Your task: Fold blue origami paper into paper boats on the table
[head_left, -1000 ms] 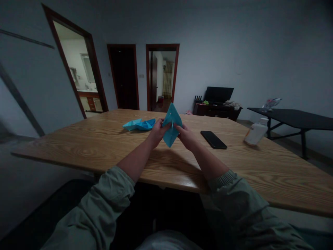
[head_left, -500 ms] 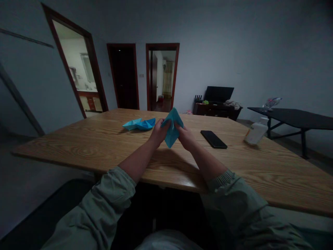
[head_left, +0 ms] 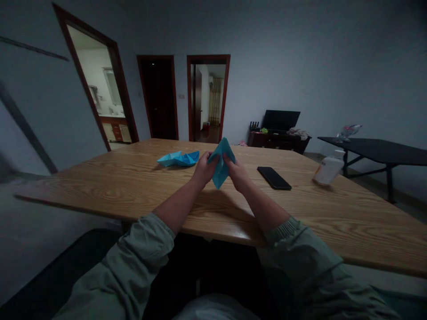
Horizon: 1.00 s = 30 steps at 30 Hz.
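Note:
A folded blue paper (head_left: 220, 174) in a diamond shape is held up above the wooden table, between both hands. My left hand (head_left: 204, 169) grips its left side, with the thumb on the near face. On the right side, my right hand (head_left: 237, 171) pinches it in the same way, thumb pressed to the paper. The fingers behind the paper are hidden. To the left of my left hand, a light blue folded paper boat (head_left: 167, 159) and a darker blue one (head_left: 187, 159) lie touching on the table.
The wooden table (head_left: 133, 178) spans the view. A black phone (head_left: 274, 178) lies right of my hands, and a white bottle (head_left: 328, 169) stands farther right. Behind are a dark cabinet (head_left: 278, 141) with a screen and a black table (head_left: 376, 149).

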Motion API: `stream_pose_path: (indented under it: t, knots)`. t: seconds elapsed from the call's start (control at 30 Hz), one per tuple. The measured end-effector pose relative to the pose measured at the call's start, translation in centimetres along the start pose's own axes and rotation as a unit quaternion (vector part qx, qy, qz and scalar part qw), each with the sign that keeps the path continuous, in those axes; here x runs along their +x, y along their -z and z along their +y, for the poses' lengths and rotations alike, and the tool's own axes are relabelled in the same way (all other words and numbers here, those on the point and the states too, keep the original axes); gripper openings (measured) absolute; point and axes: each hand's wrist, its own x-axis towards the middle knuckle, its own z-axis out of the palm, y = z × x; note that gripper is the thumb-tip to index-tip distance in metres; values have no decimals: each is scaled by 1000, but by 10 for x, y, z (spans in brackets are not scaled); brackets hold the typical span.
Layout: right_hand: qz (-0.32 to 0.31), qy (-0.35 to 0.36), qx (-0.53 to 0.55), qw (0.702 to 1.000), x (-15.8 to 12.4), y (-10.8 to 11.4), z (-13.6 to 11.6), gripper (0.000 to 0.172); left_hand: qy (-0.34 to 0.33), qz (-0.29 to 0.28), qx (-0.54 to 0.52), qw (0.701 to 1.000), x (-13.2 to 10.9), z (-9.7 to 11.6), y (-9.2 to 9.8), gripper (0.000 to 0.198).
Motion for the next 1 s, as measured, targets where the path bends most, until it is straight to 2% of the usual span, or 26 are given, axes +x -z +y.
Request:
stream_pose_path:
  t: [0.2,0.33,0.47,0.67,0.8,0.93,1.0]
  knots:
    - [-11,3,18,1000,0,5,0,38,-3,-54,-39,998,0,1,2,34]
    - [-46,-33,76,995,2,10,4,34,9,-47,-56,997,1,1,5,38]
    - [-63,-6,43,997,2,11,9,37,3,-54,-40,998,1,-2,5,40]
    - [-31,51,-40,997,3,5,13,38,-5,-4,10,1000,3,-7,-1,29]
    - [-20,24,-32,999,4,6,13,35,5,8,-1,1000,5,-7,1,22]
    - [-13,-27,7,1000,4,10,13,31,17,16,-4,1000,4,-6,3,23]
    - [-18,-31,14,999,3,10,13,30,19,14,-2,1000,4,-5,3,23]
